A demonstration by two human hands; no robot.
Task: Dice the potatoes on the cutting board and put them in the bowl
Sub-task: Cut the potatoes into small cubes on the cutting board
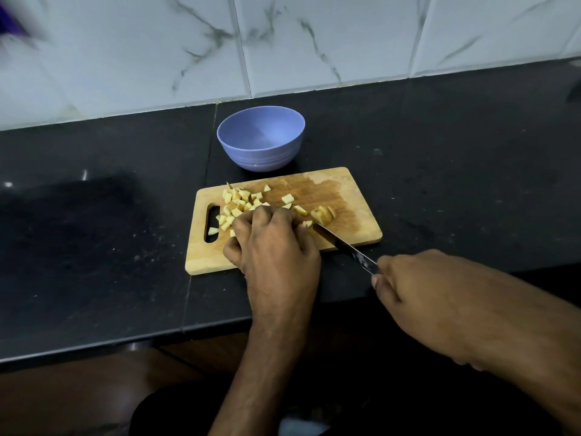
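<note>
Diced potato (239, 204) just beyond curled left grip (270, 243) on cutting board (355, 196); right grip (418, 297) clasping knife (345, 248).

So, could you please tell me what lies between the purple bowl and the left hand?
In the head view, diced potato pieces on the cutting board lie between bowl and left hand.

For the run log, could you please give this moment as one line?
stage: dicing | left hand: on potato | right hand: holds knife | dice: on board | bowl: empty
</note>
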